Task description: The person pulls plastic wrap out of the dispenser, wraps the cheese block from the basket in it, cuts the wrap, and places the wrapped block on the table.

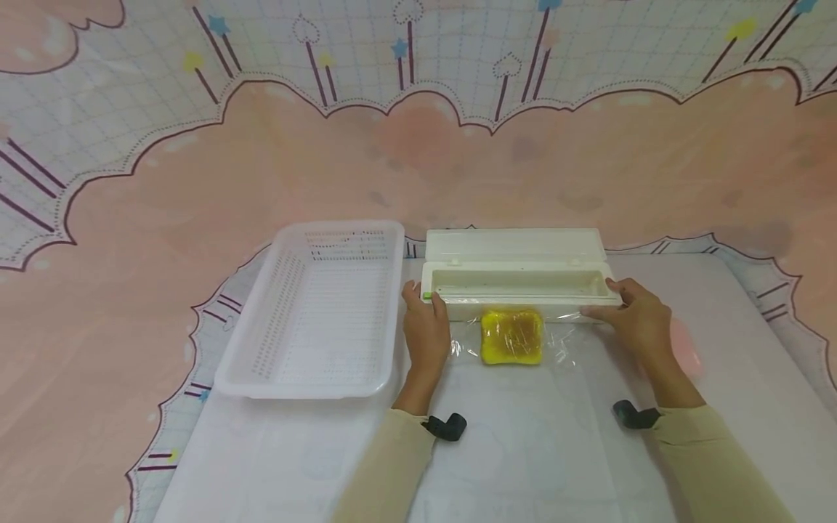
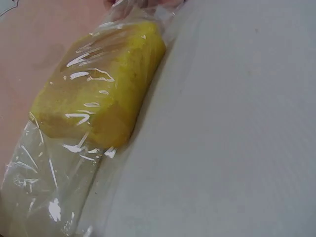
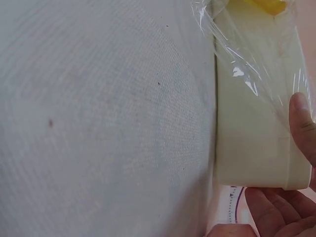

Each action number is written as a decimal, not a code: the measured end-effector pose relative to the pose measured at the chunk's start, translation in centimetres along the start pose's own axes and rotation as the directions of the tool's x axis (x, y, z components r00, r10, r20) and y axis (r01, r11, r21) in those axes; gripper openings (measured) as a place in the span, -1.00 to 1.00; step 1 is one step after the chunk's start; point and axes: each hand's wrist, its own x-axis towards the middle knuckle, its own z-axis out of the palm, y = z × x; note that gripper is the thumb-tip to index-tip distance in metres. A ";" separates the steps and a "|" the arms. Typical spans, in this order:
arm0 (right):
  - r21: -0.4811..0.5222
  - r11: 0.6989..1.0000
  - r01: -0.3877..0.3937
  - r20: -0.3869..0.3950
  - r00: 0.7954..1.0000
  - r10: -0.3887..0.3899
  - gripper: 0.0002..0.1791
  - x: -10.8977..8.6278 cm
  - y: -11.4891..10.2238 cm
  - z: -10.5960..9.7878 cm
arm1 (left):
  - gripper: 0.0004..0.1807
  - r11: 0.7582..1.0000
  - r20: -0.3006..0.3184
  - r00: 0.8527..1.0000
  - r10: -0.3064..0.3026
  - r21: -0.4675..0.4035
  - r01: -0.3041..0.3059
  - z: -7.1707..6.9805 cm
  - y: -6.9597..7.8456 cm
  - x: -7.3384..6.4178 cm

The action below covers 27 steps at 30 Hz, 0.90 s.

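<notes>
A cream cling film dispenser (image 1: 458, 311) stands with its lid (image 1: 515, 245) tipped back, its long trough exposed. My left hand (image 1: 426, 334) holds its left end, thumb and finger about a small green slider (image 1: 428, 296). At the opposite end, my right hand (image 1: 642, 325) grips the box; in the right wrist view its thumb (image 3: 302, 121) presses film on the front while other fingers touch the end. Against the dispenser's front lies a yellow, brown-topped, toast-shaped piece (image 1: 512, 336) under clear cling film (image 2: 54, 182). The left wrist view barely shows the left hand.
A white perforated basket (image 1: 230, 378) stands left of my left hand. Something pink and rounded (image 1: 685, 350) lies partly hidden behind my right wrist. The table has a white cover (image 1: 523, 450), and a patterned cloth (image 1: 445, 174) hangs behind it.
</notes>
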 end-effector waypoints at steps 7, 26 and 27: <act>0.011 1.000 0.000 0.031 1.000 -0.001 -0.06 0.0 -0.1 0.1 | -0.55 0.999 0.092 0.996 0.005 0.036 -0.008 -0.6 0.2 0.1; -0.162 0.986 0.034 0.297 0.955 0.016 0.28 -0.7 -1.2 -3.5 | -0.30 0.366 0.662 0.522 0.538 0.374 -0.852 -0.5 2.9 -4.2; -0.159 0.987 0.033 0.284 0.959 0.014 0.24 -0.9 -1.3 -3.7 | -0.32 0.347 0.663 0.510 0.548 0.375 -0.860 -0.4 2.8 -4.2</act>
